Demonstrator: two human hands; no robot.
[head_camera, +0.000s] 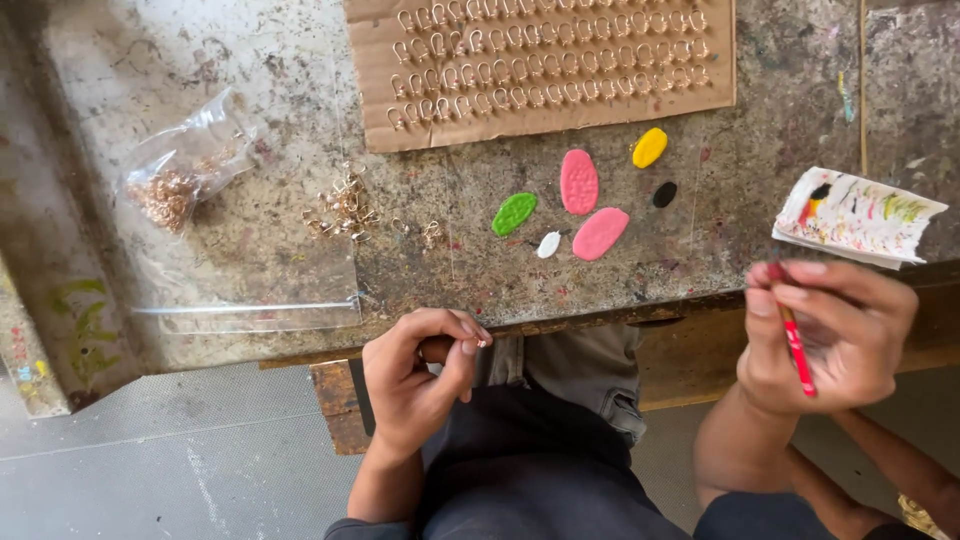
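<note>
My left hand (420, 375) is curled at the table's front edge, its thumb and fingers pinched on a small metal ring that is mostly hidden. Off to the right, my right hand (830, 335) grips a thin red paintbrush (797, 350) that points down. On the worn table lie paint blobs: two pink (579, 182), one green (514, 213), one yellow (650, 147), one white (548, 244), one black (664, 194). Loose gold rings (345, 210) are scattered to the left of them.
A cardboard sheet (540, 65) at the back holds several rows of gold rings. At the left lies a clear bag (185, 170) with more rings, on a clear plastic sheet (250, 300). A paint-smeared folded paper (855, 215) rests at the right edge.
</note>
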